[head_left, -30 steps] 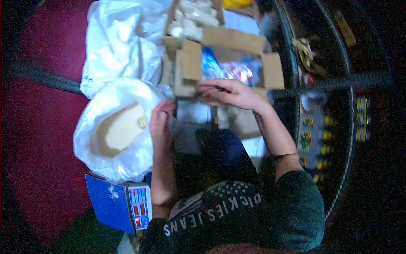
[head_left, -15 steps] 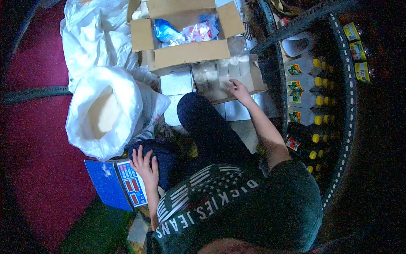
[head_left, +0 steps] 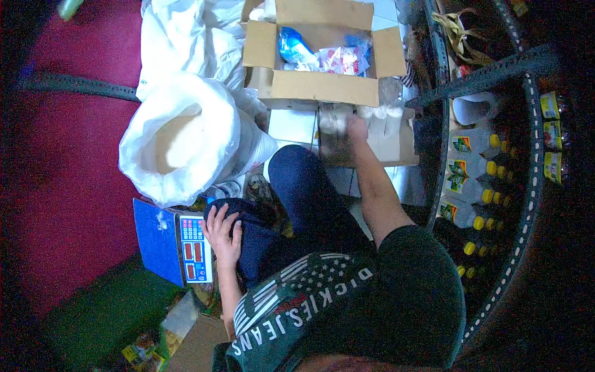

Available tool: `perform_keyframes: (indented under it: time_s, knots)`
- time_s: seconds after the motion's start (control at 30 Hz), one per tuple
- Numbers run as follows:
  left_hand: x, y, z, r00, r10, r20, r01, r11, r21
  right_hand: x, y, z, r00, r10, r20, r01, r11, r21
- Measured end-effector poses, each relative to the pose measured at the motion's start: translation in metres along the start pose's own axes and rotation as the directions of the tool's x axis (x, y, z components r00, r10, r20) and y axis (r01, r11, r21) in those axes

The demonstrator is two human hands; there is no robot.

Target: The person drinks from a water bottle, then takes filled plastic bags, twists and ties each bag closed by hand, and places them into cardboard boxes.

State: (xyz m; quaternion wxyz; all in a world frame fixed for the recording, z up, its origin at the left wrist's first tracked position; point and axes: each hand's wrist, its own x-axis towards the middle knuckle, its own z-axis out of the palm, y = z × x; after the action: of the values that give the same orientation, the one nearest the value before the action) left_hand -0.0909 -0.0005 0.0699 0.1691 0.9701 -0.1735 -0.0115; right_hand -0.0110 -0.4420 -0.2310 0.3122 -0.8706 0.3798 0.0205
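My left hand (head_left: 222, 232) lies on my bent knee with its fingers spread. Just beside it is a blue digital scale (head_left: 160, 242) with a white powdery patch on its plate. My right hand (head_left: 357, 129) reaches into a shallow cardboard box (head_left: 403, 155), among small clear packs of white stuff (head_left: 333, 121). Its fingers are blurred, so whether they grip a pack cannot be made out. Between the scale and the boxes stands an open white sack (head_left: 139, 155), holding pale grainy or powdery stuff (head_left: 180, 146).
A larger open carton (head_left: 316, 87) with blue and printed plastic packaging (head_left: 341, 61) stands beyond the shallow box. White sacks (head_left: 180, 43) lean at the back left. A metal rack (head_left: 530, 204) on my right holds bottles with yellow caps (head_left: 468, 170). White tiles (head_left: 291, 127) show beneath.
The whole view has shifted, so the scene sits further right. My right hand has moved leftward and deeper among the packs. My left hand stays on the knee.
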Motion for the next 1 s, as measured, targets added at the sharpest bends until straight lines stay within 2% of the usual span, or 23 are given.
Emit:
perform_keyframes:
  time_s: [0.1, 0.2, 0.3, 0.4, 0.43, 0.53, 0.57, 0.6, 0.63, 0.67, 0.7, 0.73, 0.8, 0.9, 0.93, 1.0]
  knots:
    - [-0.008, -0.01, 0.005, 0.999, 0.013, -0.034, -0.013, 1.0, -0.006, -0.037, 0.015, -0.018, 0.998, -0.059, 0.003, 0.059, 0.997, -0.049]
    - [-0.017, -0.025, 0.014, 0.998, 0.026, -0.053, -0.026, 1.0, 0.006, -0.079, 0.037, -0.037, 0.941, -0.276, -0.197, 0.302, 0.946, 0.118]
    - [-0.014, -0.026, 0.011, 0.996, 0.047, -0.07, -0.049, 0.999, -0.02, -0.109, 0.031, -0.071, 0.976, -0.153, -0.155, 0.212, 0.828, 0.52]
    - [-0.01, -0.025, 0.013, 0.993, 0.074, -0.09, -0.076, 0.997, -0.028, -0.144, -0.019, -0.149, 0.968, -0.216, -0.126, 0.246, 0.736, 0.63]
    - [-0.007, -0.025, 0.018, 0.991, 0.089, -0.095, -0.092, 0.995, -0.028, -0.155, -0.036, -0.173, 0.954, -0.262, -0.144, 0.284, 0.647, 0.708]
    - [0.001, -0.029, 0.026, 0.993, 0.095, -0.071, -0.104, 0.985, -0.137, -0.189, -0.089, -0.244, 0.869, -0.422, -0.26, 0.485, 0.621, 0.616]
    - [0.005, -0.02, 0.018, 1.0, 0.025, -0.01, -0.027, 0.967, -0.253, -0.205, -0.107, -0.271, 0.802, -0.534, -0.266, 0.585, 0.614, 0.53]
    - [0.003, -0.008, 0.012, 1.0, -0.002, 0.021, 0.008, 0.958, -0.288, -0.222, -0.123, -0.293, 0.73, -0.635, -0.254, 0.672, 0.595, 0.441]
    - [0.005, 0.001, 0.016, 0.997, -0.018, 0.079, 0.061, 0.802, -0.594, -0.232, -0.136, -0.304, 0.646, -0.694, -0.318, 0.753, 0.512, 0.414]
    - [0.006, 0.011, 0.02, 0.989, -0.013, 0.15, 0.132, 0.554, -0.822, -0.243, -0.147, -0.313, 0.555, -0.743, -0.373, 0.822, 0.423, 0.381]
    - [0.009, 0.035, 0.007, 0.972, 0.096, 0.213, 0.146, 0.463, -0.874, -0.258, -0.16, -0.326, 0.548, -0.765, -0.338, 0.817, 0.404, 0.41]
    - [0.012, 0.059, -0.002, 0.966, 0.185, 0.182, 0.075, 0.471, -0.879, -0.269, -0.169, -0.334, 0.54, -0.786, -0.302, 0.81, 0.387, 0.441]
    - [0.015, 0.098, -0.017, 0.958, 0.263, 0.116, 0.006, 0.385, -0.923, -0.276, -0.176, -0.324, 0.427, -0.842, -0.329, 0.866, 0.275, 0.419]
    - [0.018, 0.133, -0.027, 0.946, 0.321, 0.037, -0.06, 0.285, -0.957, -0.297, -0.187, -0.305, 0.412, -0.88, -0.234, 0.829, 0.255, 0.498]
    - [0.019, 0.131, -0.025, 0.94, 0.332, 0.074, -0.042, 0.33, -0.943, -0.304, -0.19, -0.301, 0.386, -0.899, -0.207, 0.826, 0.237, 0.511]
    - [0.018, 0.119, -0.02, 0.928, 0.342, 0.148, -0.011, 0.422, -0.907, -0.314, -0.197, -0.295, 0.197, -0.971, -0.133, 0.929, 0.142, 0.341]
